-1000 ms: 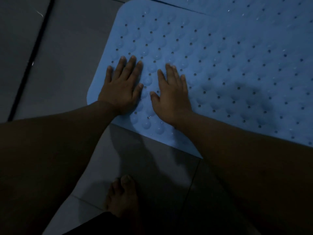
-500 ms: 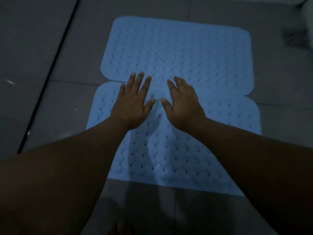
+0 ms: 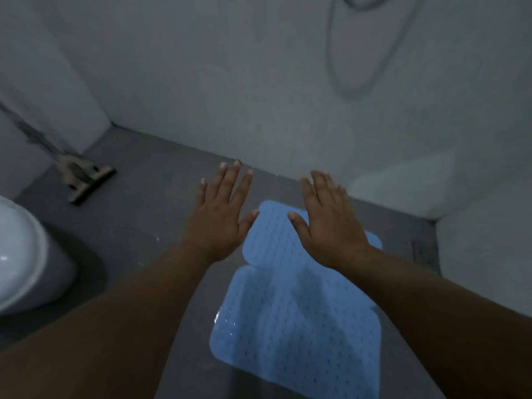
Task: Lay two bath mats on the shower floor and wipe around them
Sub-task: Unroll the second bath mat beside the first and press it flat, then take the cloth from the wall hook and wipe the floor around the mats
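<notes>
Left hand (image 3: 220,216): spread flat, palm down, fingers splayed, holding nothing; raised in the air over the grey floor just left of the far mat
Right hand (image 3: 331,223): likewise flat and empty, fingers apart, hanging over the far mat, apparently not touching it
Change: half a second earlier both palms pressed down side by side on the join of the mats; since lifted clear and pushed forward, with the view tipped up from the floor to take in the wall
Meaning: pressing-down step judged finished, hands freed for the next job
Far mat (image 3: 273,228): pale blue, dotted with holes, lying flat near the foot of the back wall, partly hidden behind the hands
Near mat (image 3: 293,321): same blue, flat on the floor, its far edge meeting or slightly lapping the far mat's near edge; which of the two, cannot tell
Floor (image 3: 161,180): dark grey, bare around the mats, a few bright wet-looking specks by the near mat's left edge
Floor wiper (image 3: 86,180): resting in the left corner, well apart from both hands, handle slanting up to the left
Toilet (image 3: 20,251): white, at the left edge
Hose (image 3: 339,79): looped on the back wall, blurred
Progress: laying seemingly done, wiping around the mats not yet begun
Next need: probably a reach left for the floor wiper
</notes>
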